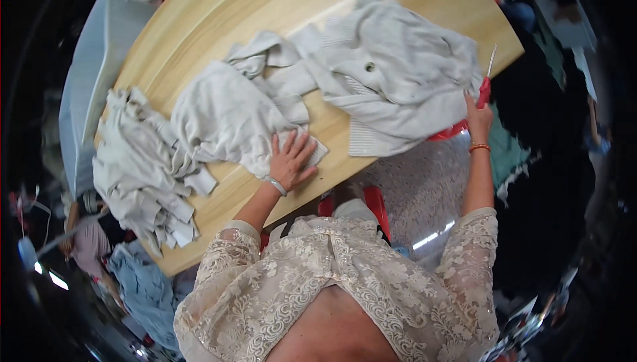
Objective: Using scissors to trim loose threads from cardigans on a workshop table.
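My left hand [292, 161] lies flat with fingers spread on the ribbed edge of a white knit garment [225, 113]. On the right, my right hand [479, 120] is closed round a red-handled tool [485, 91] with a thin metal tip pointing up and away; its exact kind is unclear. That hand is at the right edge of a larger pale grey-white sweater [405, 57], and whether it also grips the fabric is hidden. A small round green spot [369, 67] shows on this sweater. Further left, a crumpled heap of white knit pieces [142, 163] reaches the table's edge.
The garments rest on a light wood table [219, 3] with a curved edge. A pale bin-like container [93, 76] stands beyond its left side. Dark fabric [544, 183] is heaped at the right, and blue cloth [139, 282] at the lower left. Red seat parts [376, 208] show below the table.
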The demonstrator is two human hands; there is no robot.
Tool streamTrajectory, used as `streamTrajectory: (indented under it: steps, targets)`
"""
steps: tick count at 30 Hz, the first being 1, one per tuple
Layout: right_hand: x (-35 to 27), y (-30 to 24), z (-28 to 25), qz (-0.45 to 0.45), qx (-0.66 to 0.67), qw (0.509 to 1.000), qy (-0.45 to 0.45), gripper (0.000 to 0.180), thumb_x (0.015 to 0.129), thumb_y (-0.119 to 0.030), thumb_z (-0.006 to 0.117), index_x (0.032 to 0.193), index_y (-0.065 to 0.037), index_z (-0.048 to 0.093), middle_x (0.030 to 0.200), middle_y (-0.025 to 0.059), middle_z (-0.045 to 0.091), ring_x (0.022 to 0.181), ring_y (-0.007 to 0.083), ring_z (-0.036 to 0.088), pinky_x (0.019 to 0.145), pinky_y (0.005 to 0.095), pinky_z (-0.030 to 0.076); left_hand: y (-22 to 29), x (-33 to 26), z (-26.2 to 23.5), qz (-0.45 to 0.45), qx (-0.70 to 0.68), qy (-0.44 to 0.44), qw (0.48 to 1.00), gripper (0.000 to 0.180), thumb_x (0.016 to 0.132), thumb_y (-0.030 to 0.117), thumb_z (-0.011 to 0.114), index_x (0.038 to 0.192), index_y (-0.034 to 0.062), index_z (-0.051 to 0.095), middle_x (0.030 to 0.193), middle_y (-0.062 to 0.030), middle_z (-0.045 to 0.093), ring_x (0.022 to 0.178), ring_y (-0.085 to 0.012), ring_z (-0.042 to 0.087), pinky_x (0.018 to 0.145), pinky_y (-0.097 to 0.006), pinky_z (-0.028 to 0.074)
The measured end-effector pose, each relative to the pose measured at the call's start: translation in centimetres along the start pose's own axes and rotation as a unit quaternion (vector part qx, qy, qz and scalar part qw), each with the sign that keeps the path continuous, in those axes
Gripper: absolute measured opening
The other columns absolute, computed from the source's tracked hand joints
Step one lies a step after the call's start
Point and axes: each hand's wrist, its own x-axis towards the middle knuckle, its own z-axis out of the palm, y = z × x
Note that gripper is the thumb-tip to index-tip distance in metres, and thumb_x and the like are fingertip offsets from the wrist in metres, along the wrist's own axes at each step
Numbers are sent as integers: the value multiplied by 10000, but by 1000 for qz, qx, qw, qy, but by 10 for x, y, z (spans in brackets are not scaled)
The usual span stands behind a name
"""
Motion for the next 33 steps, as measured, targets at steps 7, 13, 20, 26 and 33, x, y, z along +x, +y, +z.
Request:
streamTrajectory:
  steps: [7,13,20,26,33]
  targets:
    - [24,-44,62,-133,-122,981,66,945,631,-549,791,1189,166,523,1213,370,541,1163,468,521,1023,466,404,-65,-3,-34,-498,-98,321,800,981,731,555,734,1471,86,293,1444,-228,351,1361,-390,273,1089,-528,231]
    - [-27,-111,67,-185,-39,981,-48,642,744,-256,734,1205,131,512,1172,346,570,1097,464,548,954,470,429,-160,33,-61,-764,-116,177,609,1340,554,625,802,1535,149,24,1517,-271,198,1422,-432,131,1079,-640,169]
    - [-45,-74,53,-210,153,959,-111,598,749,-180,719,1244,99,531,1115,249,646,1042,335,620,915,380,459,-172,7,-52,-558,-210,270,756,996,680,286,723,1473,1,193,1370,-248,421,1252,-403,426,1045,-471,360]
    - [-104,-116,-19,-213,252,938,-108,597,795,-36,690,1340,78,473,1292,151,571,1140,220,559,1013,335,402,-151,-99,-109,-516,-229,337,754,964,686,295,693,1474,-23,237,1446,-269,377,1346,-395,374,1119,-393,317]
    - [-212,-273,-109,-290,284,894,-191,389,778,-17,723,1141,20,587,1032,49,637,894,118,604,805,290,498,-256,-262,-274,-394,45,586,707,729,764,88,684,1416,-15,372,1388,-218,455,1288,-340,441,1108,-402,313]
